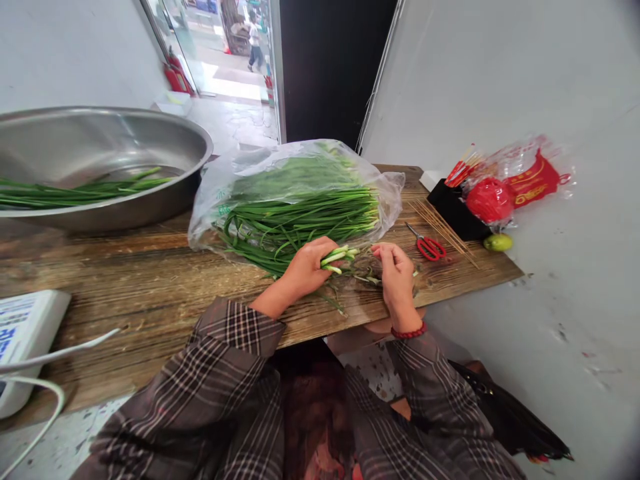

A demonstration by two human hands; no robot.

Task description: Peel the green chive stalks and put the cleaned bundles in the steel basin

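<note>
My left hand [311, 268] is closed round a small bunch of garlic chives [340, 256], their pale cut ends pointing right. To the right of those ends is my right hand [397, 270], thumb and fingertips pinched together; whatever they hold is too small to make out. Withered trimmings [367, 275] lie on the table between and beneath the two hands. Just behind, a clear plastic bag [210, 220] lies open around a large heap of green chives [300, 210].
A big steel basin [195, 173] with more chives stands at the left. Red-handled scissors [430, 248], wooden skewers [443, 230], a black box [457, 212] and a green fruit [498, 242] lie right. A white device [30, 333] with cables sits near left on the wooden table [150, 300].
</note>
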